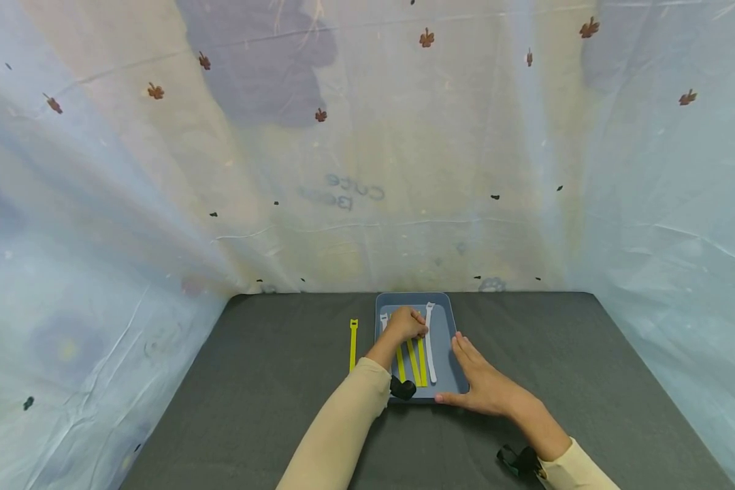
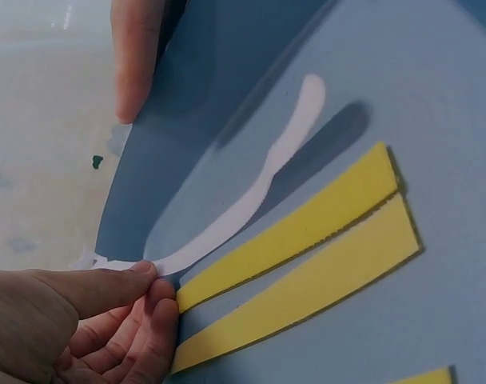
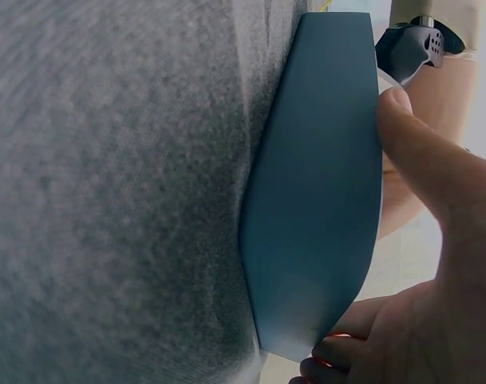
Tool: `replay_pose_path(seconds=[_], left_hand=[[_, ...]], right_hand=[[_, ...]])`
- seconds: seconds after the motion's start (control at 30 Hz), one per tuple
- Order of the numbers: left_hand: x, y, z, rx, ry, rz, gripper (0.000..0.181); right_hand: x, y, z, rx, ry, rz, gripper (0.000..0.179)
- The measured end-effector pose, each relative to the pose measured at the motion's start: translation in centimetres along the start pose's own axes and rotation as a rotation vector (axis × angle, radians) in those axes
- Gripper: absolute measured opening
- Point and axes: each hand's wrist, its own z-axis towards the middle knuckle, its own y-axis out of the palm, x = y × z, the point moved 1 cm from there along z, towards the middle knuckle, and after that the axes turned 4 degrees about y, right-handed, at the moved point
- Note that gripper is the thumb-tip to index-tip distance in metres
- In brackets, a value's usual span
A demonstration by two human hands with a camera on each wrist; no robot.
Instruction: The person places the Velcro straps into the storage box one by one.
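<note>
My left hand [image 1: 407,324] is over the blue-grey tray [image 1: 450,361]. Between thumb and fingertips it pinches a white hook-and-loop cable tie [image 2: 219,236] near its slotted head; the tail lies slightly raised, casting a shadow on the tray floor. Beside it, several yellow cable ties [image 2: 307,216] lie side by side in the tray, partly covered by the left hand and wrist. Another white cable tie [image 1: 384,318] shows its head at the tray's left. My right hand [image 1: 486,384] rests at the tray's near right corner, thumb on the front rim, fingers extended along the right side.
One yellow cable tie [image 1: 353,340] lies outside the tray, on the dark grey cloth [image 1: 282,381] to its left, its lower end hidden by the left sleeve. Patterned sheeting [image 1: 404,170] hangs behind the table and along both sides.
</note>
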Motion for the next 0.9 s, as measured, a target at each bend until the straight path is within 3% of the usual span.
replay_pose_path(seconds=[0.4,0.67,0.9], left_hand=[[0.12,0.39,-0.03,0.026,-0.009,0.024,0.007],[-0.33,0.46,0.69,-0.001,-0.033,0.056,0.009],[-0.03,0.20,-0.21,0.008,0.004,0.049,0.009]], right_hand=[[-0.01,-0.08,0.05,0.017,-0.014,-0.022,0.131],[-0.10,-0.11,-0.05,0.010,-0.019,-0.006,0.131],[-0.04,-0.08,-0.10,0.006,-0.012,-0.010,0.131]])
